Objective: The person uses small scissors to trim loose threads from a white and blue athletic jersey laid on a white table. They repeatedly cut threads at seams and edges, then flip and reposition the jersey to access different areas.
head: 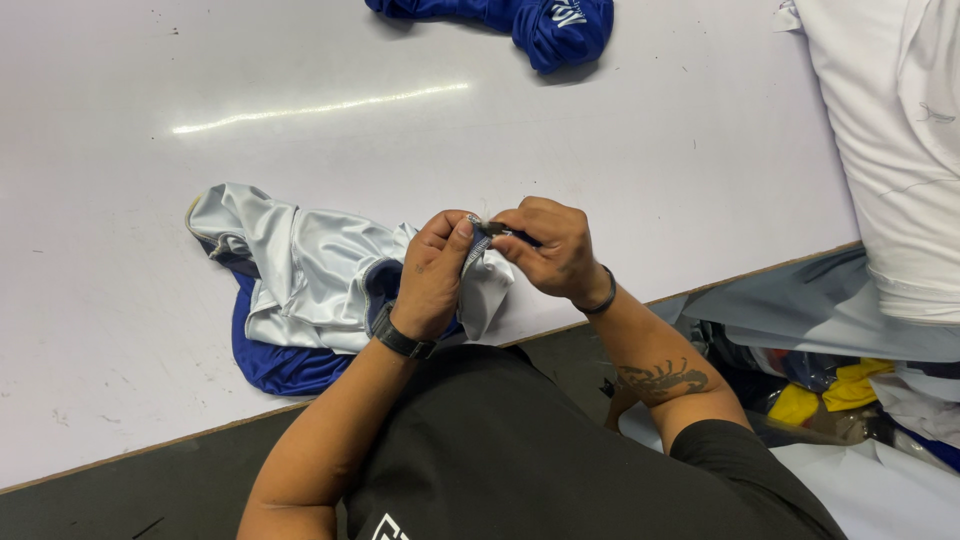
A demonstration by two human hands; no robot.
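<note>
A glossy silver-white and royal-blue satin garment (300, 290) lies crumpled at the white tabletop's (120, 200) near edge; the left hand (435, 275) pinches its bunched hem, and the right hand (555, 250) grips a small dark tool (497, 229) against it. That slippery cloth could slide free, letting the tool nick fabric or thumb. Another blue garment (550, 25) sits at the far edge

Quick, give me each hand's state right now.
Left hand: closed, pinching the silver and blue garment.
Right hand: closed on a small dark tool at the fabric.
</note>
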